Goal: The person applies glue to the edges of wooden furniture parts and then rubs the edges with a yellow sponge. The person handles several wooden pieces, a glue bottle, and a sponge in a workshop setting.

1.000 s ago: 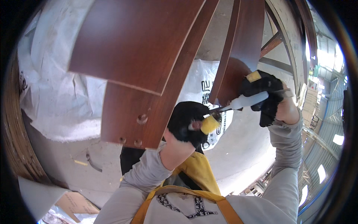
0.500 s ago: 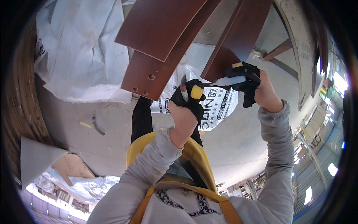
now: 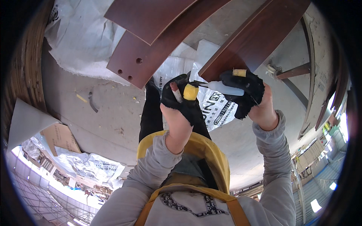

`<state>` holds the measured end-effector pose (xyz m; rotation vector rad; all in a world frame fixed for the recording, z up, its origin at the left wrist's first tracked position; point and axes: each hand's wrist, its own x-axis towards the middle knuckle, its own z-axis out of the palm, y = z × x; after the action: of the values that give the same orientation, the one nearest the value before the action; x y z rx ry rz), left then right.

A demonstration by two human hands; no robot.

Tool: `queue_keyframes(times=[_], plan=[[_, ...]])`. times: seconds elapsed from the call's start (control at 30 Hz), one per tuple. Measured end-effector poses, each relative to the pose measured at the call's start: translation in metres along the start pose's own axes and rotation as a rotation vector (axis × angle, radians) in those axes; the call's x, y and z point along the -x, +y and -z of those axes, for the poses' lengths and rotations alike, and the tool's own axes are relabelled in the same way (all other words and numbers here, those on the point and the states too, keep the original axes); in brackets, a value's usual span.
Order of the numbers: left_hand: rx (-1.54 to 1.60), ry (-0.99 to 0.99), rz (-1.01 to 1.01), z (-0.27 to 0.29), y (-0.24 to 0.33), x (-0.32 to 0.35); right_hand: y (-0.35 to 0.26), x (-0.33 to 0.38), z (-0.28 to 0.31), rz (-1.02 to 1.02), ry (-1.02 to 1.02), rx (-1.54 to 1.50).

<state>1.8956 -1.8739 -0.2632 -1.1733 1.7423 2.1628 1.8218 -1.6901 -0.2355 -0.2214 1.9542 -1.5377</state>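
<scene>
Concrete flooring is spread behind a small white squeeze bottle point(image 3: 226, 89), which is being held level, nozzle pointing toward the left hand point(image 3: 181, 98). It is being gripped by the gloved right hand point(image 3: 245, 92). Left of the bottle, a yellow cap point(image 3: 190, 92) is being pinched in the left fingers. Dark wooden panels point(image 3: 166, 37) are lying beyond the bottle.
</scene>
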Motion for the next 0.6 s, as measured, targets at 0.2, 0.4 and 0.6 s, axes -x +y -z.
queue_keyframes(times=[0.2, 0.4, 0.6], plan=[[0.288, -0.016, 0.034, 0.007, -0.015, 0.007, -0.003, 0.0, 0.011, -0.138, -0.049, -0.01], [0.117, 0.013, -0.007, 0.01, -0.011, 0.014, 0.002, -0.002, 0.004, 0.03, 0.071, 0.097], [0.041, 0.016, -0.08, 0.008, -0.006, 0.011, 0.012, 0.007, 0.006, -0.007, 0.127, -0.013]])
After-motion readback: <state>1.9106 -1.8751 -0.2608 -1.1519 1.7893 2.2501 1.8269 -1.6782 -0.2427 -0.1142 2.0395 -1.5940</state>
